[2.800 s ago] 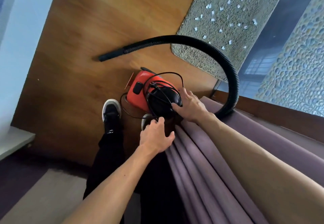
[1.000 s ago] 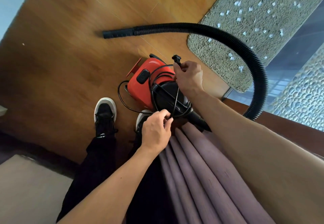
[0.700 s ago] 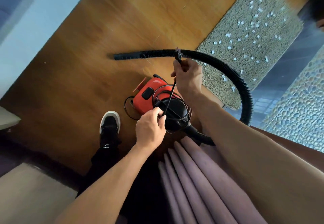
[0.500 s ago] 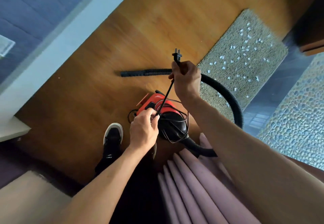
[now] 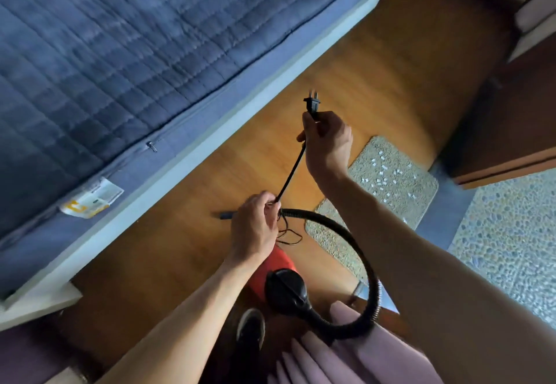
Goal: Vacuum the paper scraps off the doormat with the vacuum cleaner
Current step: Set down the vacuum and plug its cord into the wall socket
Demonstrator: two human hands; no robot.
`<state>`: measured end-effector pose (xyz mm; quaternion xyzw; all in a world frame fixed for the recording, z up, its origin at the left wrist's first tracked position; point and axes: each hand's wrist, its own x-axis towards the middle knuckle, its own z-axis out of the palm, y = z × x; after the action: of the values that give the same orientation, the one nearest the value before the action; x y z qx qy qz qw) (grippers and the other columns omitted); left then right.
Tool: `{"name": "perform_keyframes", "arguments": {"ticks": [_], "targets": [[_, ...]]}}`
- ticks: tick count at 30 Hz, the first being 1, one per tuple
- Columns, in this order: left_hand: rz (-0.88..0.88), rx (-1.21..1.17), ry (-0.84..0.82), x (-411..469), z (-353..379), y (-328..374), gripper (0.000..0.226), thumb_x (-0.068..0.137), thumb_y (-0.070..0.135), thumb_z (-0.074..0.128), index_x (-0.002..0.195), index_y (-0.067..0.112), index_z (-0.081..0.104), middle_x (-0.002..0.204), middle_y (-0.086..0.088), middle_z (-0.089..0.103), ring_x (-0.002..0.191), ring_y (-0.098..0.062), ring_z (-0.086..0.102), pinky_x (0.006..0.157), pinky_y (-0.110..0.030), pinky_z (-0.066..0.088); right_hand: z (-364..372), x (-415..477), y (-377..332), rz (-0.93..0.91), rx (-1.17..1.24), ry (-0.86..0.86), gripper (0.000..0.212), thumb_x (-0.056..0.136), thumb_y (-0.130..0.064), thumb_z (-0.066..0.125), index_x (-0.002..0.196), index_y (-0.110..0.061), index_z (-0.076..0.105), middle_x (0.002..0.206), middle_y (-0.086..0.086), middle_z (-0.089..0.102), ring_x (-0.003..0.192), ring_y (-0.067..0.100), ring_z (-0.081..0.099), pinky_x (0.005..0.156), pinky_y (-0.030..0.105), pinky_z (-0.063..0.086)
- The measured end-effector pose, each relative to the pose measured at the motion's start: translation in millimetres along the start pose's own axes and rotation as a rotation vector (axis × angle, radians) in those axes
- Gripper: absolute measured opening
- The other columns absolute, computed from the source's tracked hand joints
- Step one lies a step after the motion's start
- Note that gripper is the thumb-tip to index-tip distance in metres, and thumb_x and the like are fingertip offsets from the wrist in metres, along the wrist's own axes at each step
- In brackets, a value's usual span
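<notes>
The red, black-capped vacuum cleaner (image 5: 281, 275) sat on the floor while the right hand (image 5: 326, 140) gripped its plug (image 5: 312, 105) and the left hand (image 5: 255, 227) pinched the taut cord (image 5: 291, 170).

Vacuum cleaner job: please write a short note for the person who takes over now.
Right hand holds the plug raised, prongs up.
Left hand grips the power cord, taut between the hands.
Vacuum cleaner stands on the wooden floor by the feet; its hose lies on the floor, its middle across the doormat corner.
Done: cord partly unwound.
Left: plug in, switch on, vacuum the paper scraps, all still on the mat.
</notes>
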<state>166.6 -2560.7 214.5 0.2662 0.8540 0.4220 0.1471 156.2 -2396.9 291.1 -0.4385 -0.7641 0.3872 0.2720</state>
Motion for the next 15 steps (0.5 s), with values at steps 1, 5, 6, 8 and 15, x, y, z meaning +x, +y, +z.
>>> {"name": "perform_keyframes", "arguments": {"ticks": [1,5,6,8,15], "targets": [[0.019,-0.009,0.013,9,-11,14,0.008,0.096,0.018,0.067,0.095,0.01,0.07,0.085,-0.004,0.073,0.073,-0.023,0.069,0.063,-0.028,0.048,-8,7,-19,-0.028,0.009,0.009,0.019,0.093,-0.026,0.062,0.082,-0.012,0.069,0.053,-0.011,0.063,0.047,0.003,0.058,0.054,0.027,0.046],[0.082,-0.036,0.071,40,-56,64,0.007,0.095,0.017,0.066,0.096,0.01,0.069,0.087,-0.004,0.075,0.075,-0.024,0.071,0.066,-0.044,0.059,-39,32,-96,-0.138,0.048,0.024,0.012,0.093,-0.024,0.06,0.091,-0.016,0.069,0.054,-0.01,0.063,0.046,0.001,0.057,0.051,0.025,0.044],[0.087,-0.038,0.076,47,-67,77,0.008,0.096,0.018,0.066,0.098,0.011,0.069,0.089,-0.004,0.075,0.077,-0.021,0.071,0.068,-0.044,0.059,-46,37,-115,-0.158,0.058,0.022,0.012,0.093,-0.024,0.06,0.091,-0.016,0.069,0.055,-0.009,0.064,0.046,0.001,0.057,0.051,0.024,0.043],[0.102,-0.045,0.095,61,-90,102,0.008,0.096,0.019,0.066,0.1,0.013,0.07,0.092,-0.002,0.076,0.079,-0.017,0.071,0.071,-0.041,0.06,-60,47,-153,-0.199,0.086,0.022,0.013,0.093,-0.024,0.06,0.094,-0.015,0.07,0.057,-0.009,0.065,0.049,0.001,0.058,0.051,0.024,0.043],[0.178,-0.06,0.218,90,-172,186,0.007,0.095,0.017,0.066,0.095,0.011,0.07,0.087,0.0,0.073,0.071,-0.011,0.062,0.064,-0.022,0.044,-97,61,-277,-0.339,0.179,0.053,0.015,0.093,-0.029,0.06,0.1,-0.019,0.07,0.062,-0.003,0.067,0.058,0.014,0.062,0.058,0.033,0.048]]}}
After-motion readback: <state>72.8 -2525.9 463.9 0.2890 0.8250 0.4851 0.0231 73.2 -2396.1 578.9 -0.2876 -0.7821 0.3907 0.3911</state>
